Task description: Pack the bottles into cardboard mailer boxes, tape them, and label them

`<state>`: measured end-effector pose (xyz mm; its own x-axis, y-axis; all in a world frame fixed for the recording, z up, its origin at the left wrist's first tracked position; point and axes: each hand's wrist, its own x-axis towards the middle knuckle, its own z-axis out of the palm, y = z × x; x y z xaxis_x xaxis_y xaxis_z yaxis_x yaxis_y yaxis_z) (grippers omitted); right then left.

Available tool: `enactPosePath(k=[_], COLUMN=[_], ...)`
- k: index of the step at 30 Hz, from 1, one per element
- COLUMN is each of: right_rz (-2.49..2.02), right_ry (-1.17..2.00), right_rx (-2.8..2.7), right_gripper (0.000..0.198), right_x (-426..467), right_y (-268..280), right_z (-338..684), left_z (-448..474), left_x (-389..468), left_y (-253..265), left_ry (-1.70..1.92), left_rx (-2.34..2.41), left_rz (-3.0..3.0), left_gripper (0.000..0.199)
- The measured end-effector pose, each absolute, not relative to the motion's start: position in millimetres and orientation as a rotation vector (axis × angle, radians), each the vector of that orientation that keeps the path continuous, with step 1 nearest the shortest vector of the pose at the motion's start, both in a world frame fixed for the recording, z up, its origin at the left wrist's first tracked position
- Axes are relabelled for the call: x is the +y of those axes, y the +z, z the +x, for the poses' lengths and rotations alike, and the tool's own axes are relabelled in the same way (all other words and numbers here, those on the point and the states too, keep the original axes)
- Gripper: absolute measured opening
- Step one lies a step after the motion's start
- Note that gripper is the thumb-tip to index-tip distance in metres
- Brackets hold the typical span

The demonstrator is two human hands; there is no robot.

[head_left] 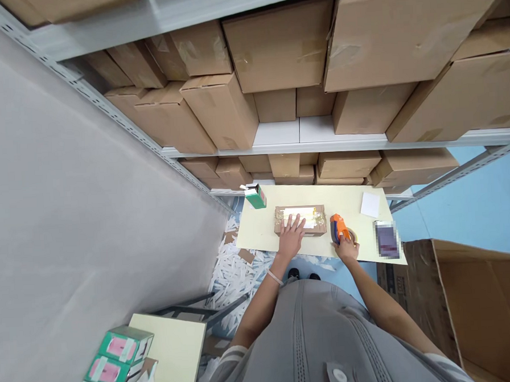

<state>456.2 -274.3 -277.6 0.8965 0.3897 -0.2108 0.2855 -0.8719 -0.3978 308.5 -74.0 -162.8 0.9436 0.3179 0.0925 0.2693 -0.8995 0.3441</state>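
Note:
A taped cardboard box point(320, 226) with a white label on top lies on the pale yellow table point(261, 233) in front of me. My left hand point(291, 234) rests flat on the box with its fingers spread. To the right of the box is an orange and blue tape dispenser point(337, 223) carrying a roll of tape. My right hand point(347, 248) is closed around the dispenser's near end, close to the table's front edge. Whether the dispenser touches the tabletop I cannot tell.
A green box point(256, 196) stands at the table's back left. White paper point(369, 204) and a blurred-out item point(387, 240) lie on the right. Shelves of cartons point(279, 44) rise behind. A large open carton point(440, 306) is at right; paper strips point(233, 272) cover the floor at left.

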Motion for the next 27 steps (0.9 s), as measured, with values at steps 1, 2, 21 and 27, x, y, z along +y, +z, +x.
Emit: enactPosePath(k=[1,2,21,27], right_rz=[-2.678,-2.654,-1.308,-1.37], right_ry=[0.399,0.397,0.28,0.502], right_rx=[-0.478,-0.459,0.062,-0.06], right_gripper=[0.047,0.045,0.02,0.039], right_x=[-273.6,-273.1,-320.9,-267.6], right_y=[-278.4,-278.9,-161.6,-108.3], right_z=[458.7,461.5,520.3,509.2], left_z=[308.4,308.3,310.4,329.2], left_x=[-74.3,-74.5,-75.2,-58.8], left_y=[-163.0,-163.2,-164.1,-157.5], left_ry=[0.216,0.221,0.31,0.347], left_rx=[0.432,0.433,0.415,0.449], left_rz=[2.767,2.767,2.687,2.449], left_gripper=[0.054,0.054,0.047,0.042])
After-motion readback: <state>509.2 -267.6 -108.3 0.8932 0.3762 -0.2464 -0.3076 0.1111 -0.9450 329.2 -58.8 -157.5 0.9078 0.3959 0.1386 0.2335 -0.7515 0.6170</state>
